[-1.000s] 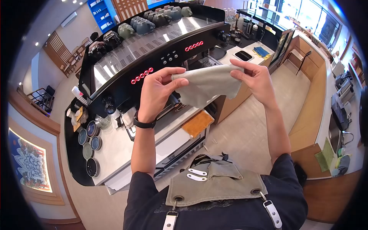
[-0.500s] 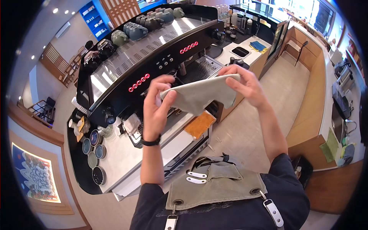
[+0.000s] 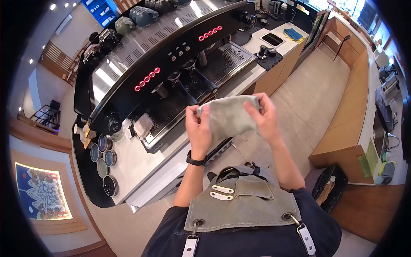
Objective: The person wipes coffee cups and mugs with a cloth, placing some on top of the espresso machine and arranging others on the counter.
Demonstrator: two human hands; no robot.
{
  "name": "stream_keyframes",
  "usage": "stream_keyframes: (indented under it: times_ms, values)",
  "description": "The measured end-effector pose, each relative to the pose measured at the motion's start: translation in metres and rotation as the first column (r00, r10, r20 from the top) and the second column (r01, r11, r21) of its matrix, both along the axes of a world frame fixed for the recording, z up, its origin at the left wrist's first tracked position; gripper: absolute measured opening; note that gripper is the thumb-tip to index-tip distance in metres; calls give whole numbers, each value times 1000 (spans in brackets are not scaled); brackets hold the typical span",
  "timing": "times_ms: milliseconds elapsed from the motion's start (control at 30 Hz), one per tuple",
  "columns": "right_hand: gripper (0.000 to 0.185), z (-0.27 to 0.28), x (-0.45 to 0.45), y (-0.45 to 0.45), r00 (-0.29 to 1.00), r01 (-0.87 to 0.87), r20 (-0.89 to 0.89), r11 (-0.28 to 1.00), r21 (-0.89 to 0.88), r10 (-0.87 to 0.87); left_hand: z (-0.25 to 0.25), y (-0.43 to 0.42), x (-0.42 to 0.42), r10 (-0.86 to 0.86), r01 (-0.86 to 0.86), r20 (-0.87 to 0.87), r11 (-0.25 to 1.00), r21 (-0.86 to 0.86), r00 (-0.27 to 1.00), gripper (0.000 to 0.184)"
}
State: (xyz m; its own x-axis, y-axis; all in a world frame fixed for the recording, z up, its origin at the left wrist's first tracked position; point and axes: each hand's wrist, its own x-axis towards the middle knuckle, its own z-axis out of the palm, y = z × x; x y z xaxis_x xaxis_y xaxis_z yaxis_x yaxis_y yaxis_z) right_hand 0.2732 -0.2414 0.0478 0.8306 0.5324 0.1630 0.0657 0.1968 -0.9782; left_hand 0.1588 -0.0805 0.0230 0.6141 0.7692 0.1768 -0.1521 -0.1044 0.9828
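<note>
One apron (image 3: 239, 212) is seen nearest, at 6 o'clock from the cloth (image 3: 229, 116), which is held in the air between two hands. Its 9 o'clock edge is pinched between thumb and bent fingers by the left hand (image 3: 199, 130); a black band (image 3: 195, 159) is worn on that wrist. Its 3 o'clock edge is gripped by the right hand (image 3: 267, 122), fingers curled behind; the thumb there is blurred, so how firmly it is pressed cannot be told. The top edge is bowed in a shallow arch, and some slack is shown below. For this hold to be managed well, both corners should be pinched at equal height, with the pull kept light and even and no fold trapped under a thumb. Farther out, a bin (image 3: 341, 182) is placed at 4 o'clock, and dishes (image 3: 110, 185) are set on the surface (image 3: 156, 168) at 8. The machine (image 3: 171, 58) is reached at 11, and beyond it a blue cloth (image 3: 293, 34) is laid at 1.
</note>
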Motion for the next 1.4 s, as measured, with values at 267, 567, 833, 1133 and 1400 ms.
stream_keyframes:
  times_ms: [267,567,833,1133,1400]
  values:
    - [52,-30,-35,-18,743,-321,495,889,-326,450,-17,-56,2,-86,125,201,975,-186,976,23]
    - [87,-101,-18,30,322,-582,-596,650,488,736,-35,-51,-84,180,20,367,877,-480,913,19]
    - [63,-194,-88,90,301,-927,-618,374,-11,727,-167,-52,-224,453,-466,-197,616,-635,869,44]
    - [58,-298,-117,177,477,-783,-786,597,-177,393,-290,50,-223,583,-669,-345,703,-240,736,47]
    - [71,-364,-132,183,719,-694,-362,597,-402,593,-294,79,-237,535,-631,-374,746,-212,758,50]
